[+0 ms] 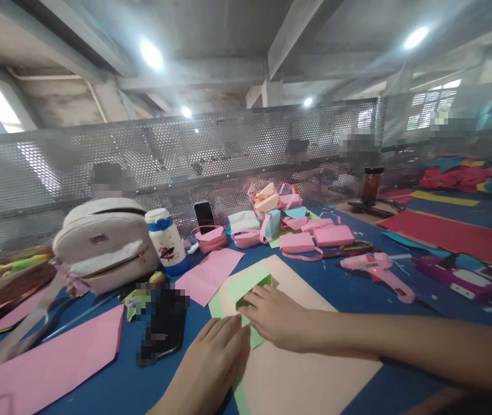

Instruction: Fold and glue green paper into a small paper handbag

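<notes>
A light green paper piece, folded up into a shallow box-like shape, rests on a large peach sheet. My right hand reaches in from the right, its fingers bent over the fold of the green piece and gripping it. On the near left side, my left hand has its fingers pressed together at the lower edge of the same piece; its fingertips are partly hidden. More green paper shows from under the peach sheet. A pink sheet lies just beyond, on the left.
Several small pink paper bags sit at the back. To the right lie a pink glue gun and a purple tool. A dark phone, a bottle and a white backpack stand left. Another person's arm is at far left.
</notes>
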`<state>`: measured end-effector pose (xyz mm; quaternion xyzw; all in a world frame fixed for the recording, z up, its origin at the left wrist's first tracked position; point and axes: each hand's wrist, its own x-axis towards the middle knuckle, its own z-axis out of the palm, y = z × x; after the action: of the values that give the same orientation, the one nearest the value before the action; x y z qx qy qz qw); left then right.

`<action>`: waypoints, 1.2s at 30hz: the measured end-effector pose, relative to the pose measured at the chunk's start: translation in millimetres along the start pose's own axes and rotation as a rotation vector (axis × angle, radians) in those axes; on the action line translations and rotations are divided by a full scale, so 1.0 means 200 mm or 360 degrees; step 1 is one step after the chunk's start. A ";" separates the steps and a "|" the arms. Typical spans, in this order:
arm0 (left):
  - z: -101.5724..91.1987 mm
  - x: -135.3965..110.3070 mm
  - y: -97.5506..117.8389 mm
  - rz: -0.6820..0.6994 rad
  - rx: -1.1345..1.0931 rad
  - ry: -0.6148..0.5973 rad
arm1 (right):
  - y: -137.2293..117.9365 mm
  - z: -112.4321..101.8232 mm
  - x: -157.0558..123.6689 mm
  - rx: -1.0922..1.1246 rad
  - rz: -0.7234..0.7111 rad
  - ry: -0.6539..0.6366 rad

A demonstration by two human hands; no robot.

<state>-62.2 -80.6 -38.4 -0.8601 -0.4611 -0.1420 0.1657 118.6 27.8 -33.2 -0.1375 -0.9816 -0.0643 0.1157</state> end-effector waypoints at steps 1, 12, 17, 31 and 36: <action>-0.01 0.00 0.00 -0.0002 0.0002 -0.0006 | 0.00 0.01 0.01 -0.0020 0.0010 0.0010; 0.01 0.04 -0.01 -0.0054 0.0280 -0.0210 | -0.03 -0.07 0.04 0.0014 0.0079 -0.0063; 0.04 0.09 -0.01 0.0013 0.0590 -0.0362 | -0.03 -0.10 0.07 0.0031 0.0079 -0.0118; 0.06 0.16 0.01 -0.0016 0.0694 -0.0503 | -0.02 -0.12 0.04 0.0019 0.0159 -0.0185; 0.07 0.16 0.02 -0.0003 0.0714 -0.0507 | -0.04 -0.06 0.06 -0.0146 0.0137 -0.0128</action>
<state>-41.0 -53.5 -38.2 -0.8130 -0.5020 0.1005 0.2773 108.7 21.8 -19.6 -0.1873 -0.9747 -0.0985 0.0724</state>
